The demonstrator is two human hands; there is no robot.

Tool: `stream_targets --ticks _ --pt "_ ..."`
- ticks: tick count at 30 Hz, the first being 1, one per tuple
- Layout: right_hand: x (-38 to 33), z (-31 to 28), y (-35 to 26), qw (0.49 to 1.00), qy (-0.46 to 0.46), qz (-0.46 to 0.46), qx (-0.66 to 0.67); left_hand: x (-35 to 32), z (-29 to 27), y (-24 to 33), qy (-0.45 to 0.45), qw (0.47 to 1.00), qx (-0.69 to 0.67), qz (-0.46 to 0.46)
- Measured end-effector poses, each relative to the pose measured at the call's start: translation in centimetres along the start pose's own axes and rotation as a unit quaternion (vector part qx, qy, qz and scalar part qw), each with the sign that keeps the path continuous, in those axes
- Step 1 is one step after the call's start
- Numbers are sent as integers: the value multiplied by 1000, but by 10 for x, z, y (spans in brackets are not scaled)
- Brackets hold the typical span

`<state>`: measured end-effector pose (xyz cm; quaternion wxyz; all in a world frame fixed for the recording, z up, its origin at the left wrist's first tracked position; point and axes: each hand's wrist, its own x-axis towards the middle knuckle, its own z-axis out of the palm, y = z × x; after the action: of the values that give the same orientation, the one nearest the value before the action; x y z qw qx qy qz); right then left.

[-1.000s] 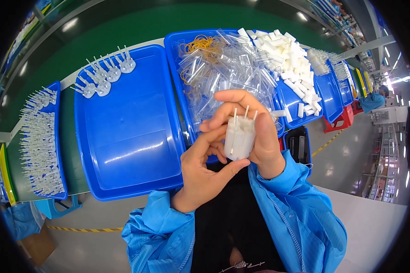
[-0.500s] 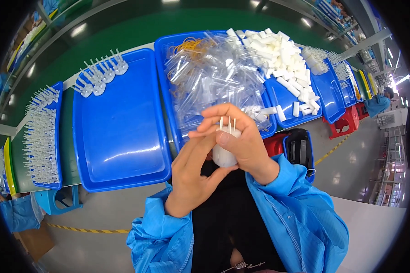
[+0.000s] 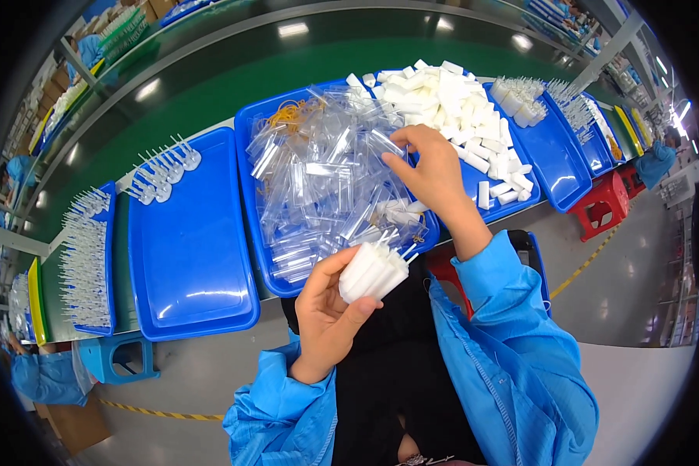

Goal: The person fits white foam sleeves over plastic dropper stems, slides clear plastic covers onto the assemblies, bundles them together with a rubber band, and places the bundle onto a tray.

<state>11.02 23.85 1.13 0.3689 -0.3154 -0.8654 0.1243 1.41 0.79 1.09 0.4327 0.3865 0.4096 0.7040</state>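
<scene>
I see a bundle of white plastic pieces (image 3: pixel 373 270) with thin prongs pointing up and right, held near the body, just off the near edge of the tabletop (image 3: pixel 210 93). My left hand (image 3: pixel 330 314) has its fingers closed around the bundle, thumb pressed against its lower end. My right hand (image 3: pixel 431 175) is farther out, over the middle blue tray (image 3: pixel 248 124), its fingers pinching the edge of 1 clear plastic bag in the heap of clear bags (image 3: pixel 326 186). To the right, a pile of white blocks (image 3: pixel 450 105) spills across the next tray. To the left lies a bare blue tray (image 3: pixel 186 248), with a few white forks (image 3: pixel 159 175) at its far end. Farther left, rows of forks (image 3: pixel 85 264) fill another tray.
</scene>
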Motion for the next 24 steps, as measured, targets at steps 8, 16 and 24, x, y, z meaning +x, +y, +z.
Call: stream_targets --ticks 8,16,24 --pt "-18 -21 -20 919 59 56 385 -4 -8 9 52 994 -98 -25" --pt "-47 -27 -22 853 71 11 517 -2 -17 -5 59 995 -61 43" --pt "-82 -38 -43 782 1 90 616 3 -17 -9 117 978 109 131"
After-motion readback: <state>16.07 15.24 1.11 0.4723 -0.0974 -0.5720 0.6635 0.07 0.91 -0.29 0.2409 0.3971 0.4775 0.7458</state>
